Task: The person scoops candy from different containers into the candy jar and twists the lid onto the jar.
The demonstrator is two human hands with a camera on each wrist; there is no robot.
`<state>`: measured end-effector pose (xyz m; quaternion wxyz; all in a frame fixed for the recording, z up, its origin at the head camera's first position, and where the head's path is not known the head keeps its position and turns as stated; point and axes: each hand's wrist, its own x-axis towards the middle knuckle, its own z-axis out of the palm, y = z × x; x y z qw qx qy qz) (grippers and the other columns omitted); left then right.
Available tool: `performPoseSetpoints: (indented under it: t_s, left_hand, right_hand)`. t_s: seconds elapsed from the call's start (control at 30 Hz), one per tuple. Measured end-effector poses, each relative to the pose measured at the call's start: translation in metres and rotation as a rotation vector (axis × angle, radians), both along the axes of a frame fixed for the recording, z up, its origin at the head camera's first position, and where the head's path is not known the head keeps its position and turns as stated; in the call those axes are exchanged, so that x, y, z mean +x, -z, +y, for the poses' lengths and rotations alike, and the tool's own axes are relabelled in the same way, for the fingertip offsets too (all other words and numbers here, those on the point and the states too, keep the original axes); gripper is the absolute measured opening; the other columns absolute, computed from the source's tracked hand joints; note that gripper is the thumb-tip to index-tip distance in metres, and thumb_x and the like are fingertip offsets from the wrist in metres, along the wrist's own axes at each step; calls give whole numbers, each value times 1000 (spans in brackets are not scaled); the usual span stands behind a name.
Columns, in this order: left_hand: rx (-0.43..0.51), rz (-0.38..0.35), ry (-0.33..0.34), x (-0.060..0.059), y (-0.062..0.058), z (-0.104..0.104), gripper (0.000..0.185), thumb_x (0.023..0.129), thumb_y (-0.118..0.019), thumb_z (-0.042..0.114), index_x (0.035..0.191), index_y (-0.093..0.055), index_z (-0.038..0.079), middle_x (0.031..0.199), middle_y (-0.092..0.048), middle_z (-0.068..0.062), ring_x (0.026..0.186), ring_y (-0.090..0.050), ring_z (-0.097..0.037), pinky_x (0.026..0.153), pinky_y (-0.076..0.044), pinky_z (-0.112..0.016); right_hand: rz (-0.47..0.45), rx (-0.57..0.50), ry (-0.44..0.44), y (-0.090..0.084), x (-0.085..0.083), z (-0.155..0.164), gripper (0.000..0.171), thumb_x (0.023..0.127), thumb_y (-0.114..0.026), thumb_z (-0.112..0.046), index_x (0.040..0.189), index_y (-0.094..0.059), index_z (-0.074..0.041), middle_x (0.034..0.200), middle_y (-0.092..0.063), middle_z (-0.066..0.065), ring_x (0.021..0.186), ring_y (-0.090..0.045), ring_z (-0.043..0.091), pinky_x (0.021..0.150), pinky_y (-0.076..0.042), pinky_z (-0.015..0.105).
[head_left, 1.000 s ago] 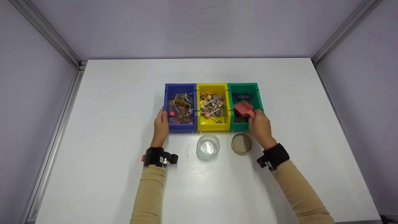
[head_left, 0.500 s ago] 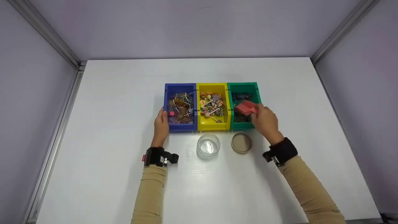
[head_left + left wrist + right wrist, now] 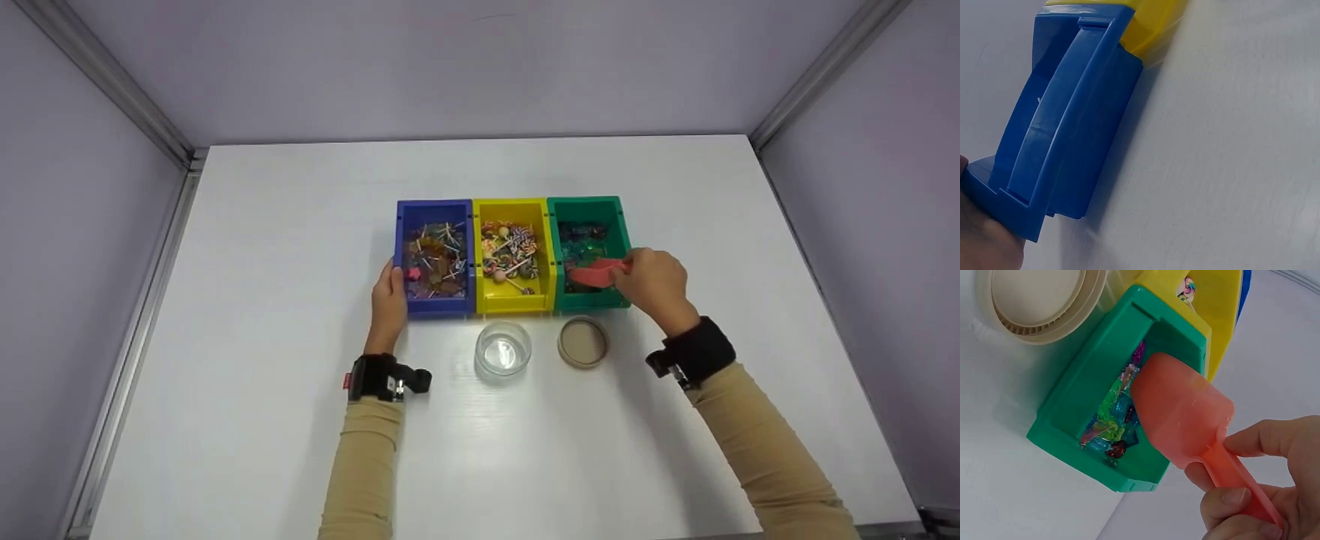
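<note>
Pink scoop over the green bin, right of centre in the head view.

The right hand [image 3: 654, 283] pinches the pink scoop [image 3: 596, 274] by its handle above the wrapped candies in the green bin [image 3: 587, 300]; the left hand [image 3: 388, 300] rests, fingers apparently straight, against the blue bin [image 3: 435, 307]. A steep dig could flick candies onto the tabletop [image 3: 262, 300] or shove the unbraced green bin.

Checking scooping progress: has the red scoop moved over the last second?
Yes. The red scoop, held by the right hand, has swung from the green bin's near end to reach in over its right wall.
</note>
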<state>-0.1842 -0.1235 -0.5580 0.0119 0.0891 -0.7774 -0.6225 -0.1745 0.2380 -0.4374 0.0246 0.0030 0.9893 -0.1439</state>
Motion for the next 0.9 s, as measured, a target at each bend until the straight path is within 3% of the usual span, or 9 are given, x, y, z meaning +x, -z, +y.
performPoseSetpoints:
  t_s: [0.1, 0.17, 0.3, 0.4, 0.5, 0.6, 0.73, 0.9]
  left_hand:
    - [5, 6, -11, 0, 0, -1, 46, 107, -30, 18, 147, -33, -4, 151, -40, -23, 145, -34, -34, 123, -28, -44]
    - [4, 6, -12, 1, 1, -1, 46, 107, -30, 18, 147, -32, -5, 151, -39, -23, 145, -33, -34, 123, -28, -44]
    - [6, 9, -1, 1, 1, -2, 47, 107, -29, 18, 147, -32, -5, 152, -39, -23, 146, -33, -34, 123, -28, -44]
    - [15, 4, 5, 1, 1, -2, 47, 107, -29, 19, 148, -32, -4, 152, -39, -22, 146, -33, -33, 123, -27, -44]
    - [13, 1, 1, 1, 1, -1, 47, 107, -29, 19, 147, -32, -4, 151, -40, -23, 146, -33, -33, 123, -27, -44]
    - [11, -6, -3, 1, 0, -1, 47, 107, -29, 20, 147, -32, -4, 152, -39, -22, 146, -33, -33, 123, -27, -43]
    - [13, -17, -11, 1, 0, -2, 47, 107, -29, 20, 148, -32, -3, 153, -38, -21, 146, -32, -32, 124, -27, -42]
    - [23, -26, -10, 1, 1, -2, 47, 107, -29, 21, 148, -32, -2, 154, -38, -20, 147, -31, -31, 124, -25, -41]
  right_hand:
    - [-67, 9, 1, -5, -4, -1, 32, 88, -59, -23, 76, -70, 4, 69, -67, 18, 62, -56, 26, 45, -41, 33]
    - [-117, 10, 12, -8, -8, -1, 36, 88, -58, -24, 59, -60, -3, 55, -55, 7, 58, -45, 18, 43, -30, 26]
    - [-213, 27, 43, -14, -13, -2, 44, 88, -58, -28, 49, -41, -15, 51, -39, -3, 58, -40, 16, 44, -29, 26]
    - [-264, 55, 54, -18, -18, -2, 43, 88, -58, -30, 53, -40, -14, 56, -39, -1, 61, -42, 18, 46, -32, 27]
    - [-303, 83, 67, -21, -22, -3, 38, 88, -57, -34, 62, -47, -9, 63, -45, 3, 66, -45, 19, 49, -36, 28]
    - [-335, 111, 83, -20, -27, -5, 38, 89, -57, -36, 81, -59, 1, 74, -53, 10, 71, -48, 22, 52, -40, 30]
    - [-361, 146, 83, -19, -33, -8, 49, 89, -57, -38, 104, -62, 8, 87, -60, 17, 74, -50, 23, 53, -43, 31]
    - [-367, 179, 78, -19, -38, -14, 50, 88, -59, -39, 104, -65, 9, 85, -60, 16, 69, -48, 21, 49, -39, 29]
